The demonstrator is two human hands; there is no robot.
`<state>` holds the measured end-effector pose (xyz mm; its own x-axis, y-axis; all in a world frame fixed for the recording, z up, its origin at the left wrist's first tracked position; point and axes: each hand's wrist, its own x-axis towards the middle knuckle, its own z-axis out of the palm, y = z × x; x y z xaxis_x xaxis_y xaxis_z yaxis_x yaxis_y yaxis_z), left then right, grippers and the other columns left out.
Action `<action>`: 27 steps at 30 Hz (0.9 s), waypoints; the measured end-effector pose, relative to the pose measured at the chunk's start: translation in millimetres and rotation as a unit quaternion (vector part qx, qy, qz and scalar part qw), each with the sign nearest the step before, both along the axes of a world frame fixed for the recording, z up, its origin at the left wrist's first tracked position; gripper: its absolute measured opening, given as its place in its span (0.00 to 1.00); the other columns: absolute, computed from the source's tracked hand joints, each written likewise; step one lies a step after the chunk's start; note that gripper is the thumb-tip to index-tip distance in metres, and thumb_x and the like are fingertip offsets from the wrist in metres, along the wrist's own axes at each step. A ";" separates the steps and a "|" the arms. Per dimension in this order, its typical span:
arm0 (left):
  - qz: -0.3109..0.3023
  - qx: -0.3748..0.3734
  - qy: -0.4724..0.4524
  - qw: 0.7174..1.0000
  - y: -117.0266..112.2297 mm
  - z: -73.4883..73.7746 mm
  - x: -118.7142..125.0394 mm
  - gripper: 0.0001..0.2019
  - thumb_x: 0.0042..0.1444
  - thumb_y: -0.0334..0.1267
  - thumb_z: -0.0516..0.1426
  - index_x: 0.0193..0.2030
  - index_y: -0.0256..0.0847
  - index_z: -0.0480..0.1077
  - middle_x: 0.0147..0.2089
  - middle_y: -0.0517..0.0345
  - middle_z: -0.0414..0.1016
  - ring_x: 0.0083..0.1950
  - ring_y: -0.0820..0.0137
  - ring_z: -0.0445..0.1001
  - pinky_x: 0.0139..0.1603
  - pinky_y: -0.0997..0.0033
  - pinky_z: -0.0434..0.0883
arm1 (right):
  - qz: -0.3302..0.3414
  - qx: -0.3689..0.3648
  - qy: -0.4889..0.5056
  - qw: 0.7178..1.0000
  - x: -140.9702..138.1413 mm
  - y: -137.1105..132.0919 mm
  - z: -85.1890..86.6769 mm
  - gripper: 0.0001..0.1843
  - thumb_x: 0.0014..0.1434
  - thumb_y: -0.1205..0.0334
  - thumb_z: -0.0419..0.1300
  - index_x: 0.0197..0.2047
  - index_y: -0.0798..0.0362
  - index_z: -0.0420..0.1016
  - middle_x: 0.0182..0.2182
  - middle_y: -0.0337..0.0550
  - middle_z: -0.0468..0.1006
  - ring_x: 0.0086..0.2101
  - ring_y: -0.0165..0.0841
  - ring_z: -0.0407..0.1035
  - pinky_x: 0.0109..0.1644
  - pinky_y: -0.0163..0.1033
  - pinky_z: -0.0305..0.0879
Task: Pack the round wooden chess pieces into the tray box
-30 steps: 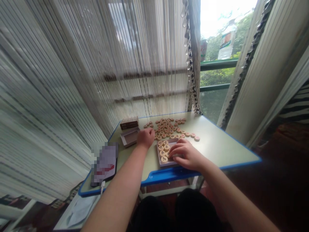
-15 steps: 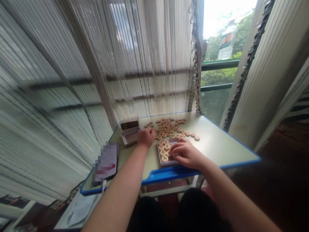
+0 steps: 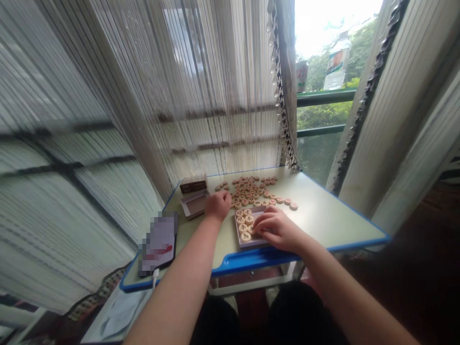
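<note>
My right hand point(image 3: 278, 229) reaches over a shallow open box point(image 3: 266, 210), its bent fingertips on a round wooden Chinese chess piece point(image 3: 251, 229). Several more pieces lie flat inside, in two columns along the box's left side, with dark characters facing up. My left hand point(image 3: 217, 204) is closed in a fist above the table, between the box lid point(image 3: 194, 205) and the loose pieces. What its fingers hold, if anything, is hidden. Beyond both hands spreads a heap of loose Chinese chess pieces point(image 3: 247, 189), with a few strung out to the right.
A brown box point(image 3: 194, 183) stands at the table's back left. On the left edge lies a phone-like device point(image 3: 160, 244) with a white cable. The table point(image 3: 330, 220) has a blue rim. String curtains point(image 3: 223, 86) hang behind; a bottle point(image 3: 337, 64) and a can point(image 3: 302, 75) stand by the window.
Both hands stay almost where they were, the right fingers still at the same piece. The curtain edge by the window has swung left, showing more of the can.
</note>
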<state>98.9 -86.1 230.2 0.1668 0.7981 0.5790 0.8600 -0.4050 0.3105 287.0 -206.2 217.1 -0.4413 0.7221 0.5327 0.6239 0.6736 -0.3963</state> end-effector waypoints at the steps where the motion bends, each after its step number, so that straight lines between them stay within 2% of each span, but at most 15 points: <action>1: 0.003 0.000 0.000 1.000 -0.2 0.0 -0.2 0.16 0.54 0.36 0.47 0.29 0.41 0.76 0.31 0.53 0.78 0.35 0.68 0.74 0.34 0.73 0.63 | 0.001 0.001 0.000 1.000 0.0 0.3 -0.3 0.14 0.49 0.72 0.56 0.33 0.47 0.80 0.34 0.38 0.79 0.37 0.34 0.64 0.47 0.43 0.60; 6: 0.012 -0.008 0.003 1.000 -2.2 2.1 0.7 0.15 0.55 0.36 0.47 0.30 0.41 0.76 0.32 0.53 0.78 0.35 0.68 0.74 0.35 0.73 0.64 | 0.008 0.005 -0.007 1.000 1.4 0.8 -0.7 0.13 0.51 0.70 0.56 0.34 0.47 0.80 0.34 0.39 0.79 0.37 0.35 0.64 0.47 0.44 0.60; 12: 0.012 -0.018 0.002 1.000 -3.1 2.8 0.9 0.16 0.54 0.36 0.47 0.30 0.41 0.76 0.33 0.52 0.78 0.35 0.67 0.74 0.34 0.73 0.63 | 0.007 0.004 0.002 1.000 1.5 0.4 0.8 0.16 0.49 0.73 0.55 0.34 0.46 0.80 0.35 0.38 0.79 0.36 0.34 0.63 0.47 0.43 0.60; 27: 0.011 -0.019 0.012 1.000 -1.1 -0.1 0.9 0.16 0.54 0.37 0.47 0.30 0.41 0.76 0.33 0.53 0.79 0.36 0.68 0.74 0.34 0.73 0.63 | -0.025 0.007 0.016 1.000 2.8 1.2 -0.4 0.14 0.49 0.72 0.55 0.33 0.49 0.79 0.34 0.40 0.78 0.38 0.35 0.65 0.47 0.43 0.60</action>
<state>99.8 -87.2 230.1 0.1632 0.8232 0.5438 0.8756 -0.3748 0.3046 289.8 -205.0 216.8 -0.3875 0.7359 0.5553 0.6447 0.6469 -0.4074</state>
